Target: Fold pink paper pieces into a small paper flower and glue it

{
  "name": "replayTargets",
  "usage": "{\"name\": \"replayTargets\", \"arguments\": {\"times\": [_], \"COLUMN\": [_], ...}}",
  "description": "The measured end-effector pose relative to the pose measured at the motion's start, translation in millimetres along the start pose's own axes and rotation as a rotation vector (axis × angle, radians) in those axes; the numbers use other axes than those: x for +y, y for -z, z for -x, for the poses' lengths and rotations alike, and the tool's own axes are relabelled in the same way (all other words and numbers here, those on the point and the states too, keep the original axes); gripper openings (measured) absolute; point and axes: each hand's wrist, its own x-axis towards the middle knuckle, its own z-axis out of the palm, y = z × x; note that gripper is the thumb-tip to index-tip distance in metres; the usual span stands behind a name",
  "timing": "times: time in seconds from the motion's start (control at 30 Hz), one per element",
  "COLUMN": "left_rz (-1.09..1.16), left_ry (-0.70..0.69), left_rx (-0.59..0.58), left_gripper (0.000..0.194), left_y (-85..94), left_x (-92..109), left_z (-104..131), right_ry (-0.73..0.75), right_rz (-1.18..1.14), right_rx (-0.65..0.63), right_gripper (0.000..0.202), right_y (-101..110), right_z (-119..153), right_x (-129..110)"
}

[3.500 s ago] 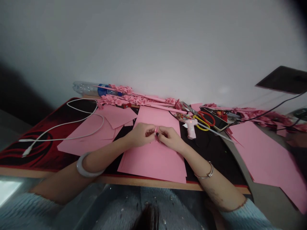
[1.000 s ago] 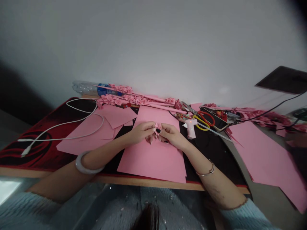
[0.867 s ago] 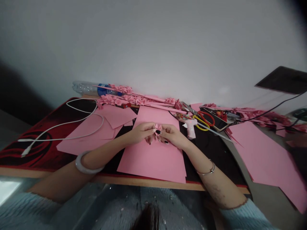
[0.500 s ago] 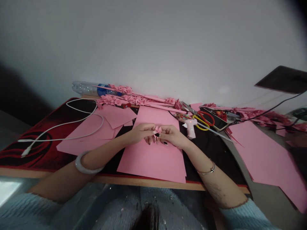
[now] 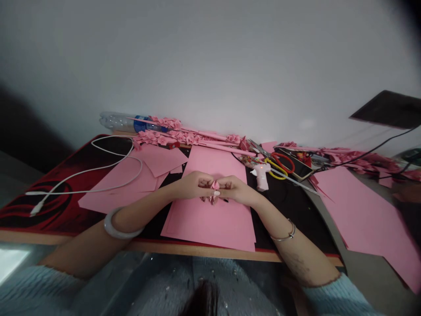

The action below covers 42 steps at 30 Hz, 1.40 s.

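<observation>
A small folded pink paper flower (image 5: 215,185) is pinched between my two hands, partly covered by the fingers. My left hand (image 5: 196,184) closes on it from the left, its thumb reaching across the front. From the right, my right hand (image 5: 233,189) grips the same flower with bent fingers. Both hands are just above a stack of pink paper sheets (image 5: 204,224) lying on the dark desk mat. To the right of my right hand lies a pale pink glue gun (image 5: 262,177) with a small orange light.
Yellow- and red-handled scissors (image 5: 279,166) lie beyond the glue gun. Pink paper flower stems (image 5: 190,138) and a plastic bottle (image 5: 121,121) line the wall. A white cable (image 5: 95,191) crosses pink sheets (image 5: 125,175) at left. More pink paper (image 5: 362,210) lies at right.
My fingers have shifted around the paper flower. My left thumb now lies across its front, and the flower's petals show less spread between the hands. Other things stay in place.
</observation>
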Motion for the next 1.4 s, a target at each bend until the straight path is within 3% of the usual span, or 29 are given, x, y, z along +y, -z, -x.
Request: {"name": "replayTargets", "arguments": {"times": [0.43, 0.7, 1.4], "left_rz": [0.081, 0.140, 0.103], "left_ry": [0.026, 0.045, 0.021], "left_rx": [-0.079, -0.047, 0.236], "left_gripper": [0.025, 0.024, 0.040], "left_y": [1.2, 0.9, -8.4], "left_x": [-2.4, -3.6, -11.1], "left_z": [0.1, 0.4, -6.3], "right_ry": [0.007, 0.026, 0.035], "right_rz": [0.041, -0.008, -0.020], "right_rx": [-0.091, -0.103, 0.096], "right_gripper": [0.025, 0.022, 0.031], "right_y": [1.1, 2.5, -4.9], "right_z": [1.6, 1.0, -4.3], "right_x": [-5.6, -3.3, 2.4]}}
